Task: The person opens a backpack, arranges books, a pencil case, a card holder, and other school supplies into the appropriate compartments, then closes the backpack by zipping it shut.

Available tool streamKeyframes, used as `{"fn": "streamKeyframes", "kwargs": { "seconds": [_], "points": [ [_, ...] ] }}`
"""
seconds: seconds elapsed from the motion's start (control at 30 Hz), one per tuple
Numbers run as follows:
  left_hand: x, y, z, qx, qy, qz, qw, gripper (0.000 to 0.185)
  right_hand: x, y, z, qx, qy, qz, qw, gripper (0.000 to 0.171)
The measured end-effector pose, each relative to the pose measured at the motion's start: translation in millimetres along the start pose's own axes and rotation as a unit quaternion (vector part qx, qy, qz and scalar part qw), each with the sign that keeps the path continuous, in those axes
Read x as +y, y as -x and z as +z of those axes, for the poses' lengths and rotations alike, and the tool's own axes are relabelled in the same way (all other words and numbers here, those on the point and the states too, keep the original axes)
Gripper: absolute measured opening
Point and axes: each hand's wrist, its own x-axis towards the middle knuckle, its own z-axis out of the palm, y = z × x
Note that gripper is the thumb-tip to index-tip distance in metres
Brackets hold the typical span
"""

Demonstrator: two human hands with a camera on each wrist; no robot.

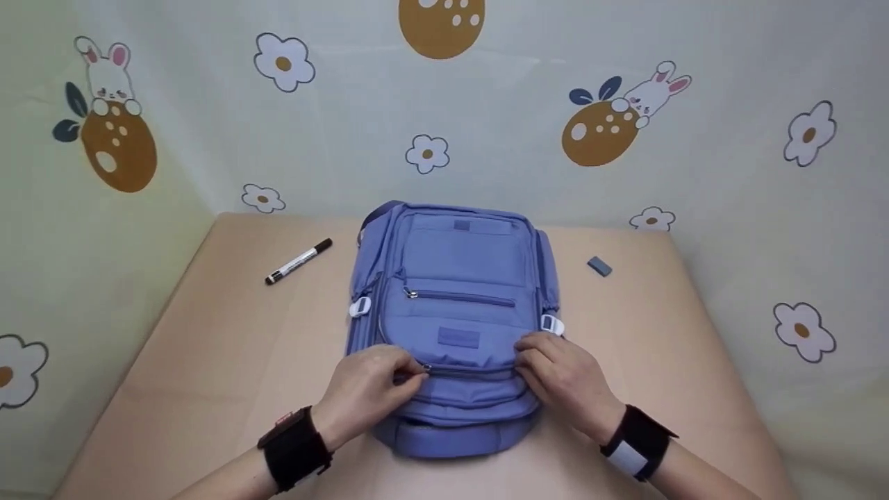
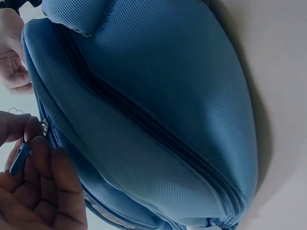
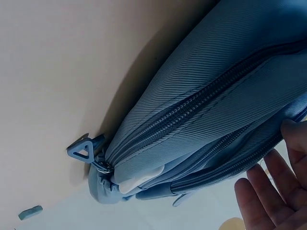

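Observation:
A blue backpack [image 1: 462, 253] lies on its back with its front panel up and its base towards me. At the left end of the front pocket's zip [image 1: 472, 373], my left hand [image 1: 368, 378] pinches the zip's blue pull tab [image 2: 20, 158] between thumb and fingers. My right hand [image 1: 566, 371] is at the pocket's right edge. It holds that edge by the zip, thumb on the near side and fingers on the front panel. In the right wrist view, another zip ends at a triangular blue pull [image 3: 82, 150] on the bag's side.
A black-and-white marker [image 1: 298, 262] lies left of the backpack on the beige table [image 1: 229, 361]. To the right lies a small grey-blue block [image 1: 599, 266]. White buckles [image 1: 552, 324] sit on the bag's sides. A patterned curtain [image 1: 514, 90] surrounds the table's back and sides.

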Motion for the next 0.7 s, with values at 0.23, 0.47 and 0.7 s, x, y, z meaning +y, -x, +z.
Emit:
{"fn": "streamKeyframes", "kwargs": {
  "seconds": [0.23,0.47,0.7],
  "points": [
    [2.0,1.6,-1.6,0.012,0.003,0.014,0.9998,0.003,-3,-1,-1,-0.006,-0.015,0.003,1.000,0.014],
    [9.9,-4.4,7.4,0.011,0.005,0.035,0.9993,0.002,-2,-1,-2,-0.002,-0.012,-0.001,1.000,0.011],
    [18.3,-6.2,13.8,-0.014,0.011,0.028,0.9994,0.004,-4,-2,-1,0.000,-0.011,0.001,1.000,0.011]
  ]
}}
